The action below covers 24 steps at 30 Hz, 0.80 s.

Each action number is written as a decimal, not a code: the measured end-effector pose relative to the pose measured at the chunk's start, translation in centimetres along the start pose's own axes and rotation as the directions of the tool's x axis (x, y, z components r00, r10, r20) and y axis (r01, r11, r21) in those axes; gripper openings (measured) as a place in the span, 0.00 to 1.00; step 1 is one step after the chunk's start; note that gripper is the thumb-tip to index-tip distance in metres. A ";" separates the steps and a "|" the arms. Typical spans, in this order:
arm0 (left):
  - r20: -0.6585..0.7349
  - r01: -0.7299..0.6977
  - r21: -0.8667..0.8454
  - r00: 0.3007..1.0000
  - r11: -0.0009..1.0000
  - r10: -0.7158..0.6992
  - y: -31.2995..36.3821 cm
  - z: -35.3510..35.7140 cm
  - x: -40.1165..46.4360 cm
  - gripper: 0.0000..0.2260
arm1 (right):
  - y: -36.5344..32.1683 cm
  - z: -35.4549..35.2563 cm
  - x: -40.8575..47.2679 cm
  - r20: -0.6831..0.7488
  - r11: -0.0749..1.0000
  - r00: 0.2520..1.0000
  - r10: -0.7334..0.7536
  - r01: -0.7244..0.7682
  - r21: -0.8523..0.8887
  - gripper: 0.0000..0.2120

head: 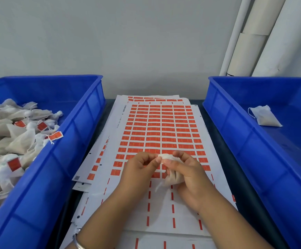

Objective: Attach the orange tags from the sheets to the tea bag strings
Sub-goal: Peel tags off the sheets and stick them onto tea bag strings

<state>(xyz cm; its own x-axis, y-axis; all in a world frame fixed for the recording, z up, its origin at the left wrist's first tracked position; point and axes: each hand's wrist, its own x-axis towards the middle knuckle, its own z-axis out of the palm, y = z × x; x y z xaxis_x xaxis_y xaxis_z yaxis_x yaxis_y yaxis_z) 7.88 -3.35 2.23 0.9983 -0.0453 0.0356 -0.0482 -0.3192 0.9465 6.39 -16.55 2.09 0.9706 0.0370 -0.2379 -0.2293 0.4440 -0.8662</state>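
Both hands meet over the near half of the top tag sheet point(162, 130), the landmark here. Right hand point(187, 171) grips a white tea bag point(173, 177), its fingers curled round the bag's gathered body, with the bag's puckered top point(164, 156) poking out above the knuckles. Left hand point(139, 165) has its fingers curled too, and its thumb and forefinger pinch at that puckered top, touching the right hand's fingertips; whether it has hold of the string itself is too small to tell. A loose white string end point(158, 188) hangs below the bag, over the sheet. A metal bangle point(78, 241) sits on the left wrist.

The top tag sheet lies lengthwise away from the person, its far part filled with rows of orange tags point(167, 141), its near part stripped to white backing with short orange dashes. More sheets point(92, 169) lie fanned out beneath it, showing at its left edge and far end.

Left of the sheet stands a blue plastic bin point(85, 126) heaped with tea bags point(11, 137), several with orange tags already on their strings point(55, 136). Right of the sheet stands a second blue bin point(236, 126) holding a single untagged tea bag point(264, 115). Beyond the sheet's far right corner, pale cardboard tubes point(248, 51) lean against the grey wall point(110, 42).
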 end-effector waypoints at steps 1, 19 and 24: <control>-0.003 -0.010 0.018 1.000 1.000 0.010 0.0 0.1 0.0 0.05 | -0.2 0.0 0.0 0.042 0.998 0.999 0.034 -0.037 0.059 0.21; -0.037 -0.111 0.011 0.993 0.994 0.111 0.2 -0.3 -0.2 0.01 | 0.1 -0.4 0.6 -0.097 0.998 0.994 -0.055 0.053 -0.022 0.15; -0.053 -0.057 -0.078 0.997 0.995 0.053 -0.2 -0.4 -0.1 0.07 | 0.2 -0.1 0.6 -0.128 0.993 0.987 -0.094 0.084 -0.085 0.17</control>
<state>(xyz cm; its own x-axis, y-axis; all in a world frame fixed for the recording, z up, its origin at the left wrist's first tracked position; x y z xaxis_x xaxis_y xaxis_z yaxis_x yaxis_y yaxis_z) 7.76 -2.93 2.20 0.9946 -0.0120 0.1028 -0.1026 -0.2412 0.9650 6.90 -16.56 1.72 0.9704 -0.1202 -0.2096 -0.1525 0.3680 -0.9172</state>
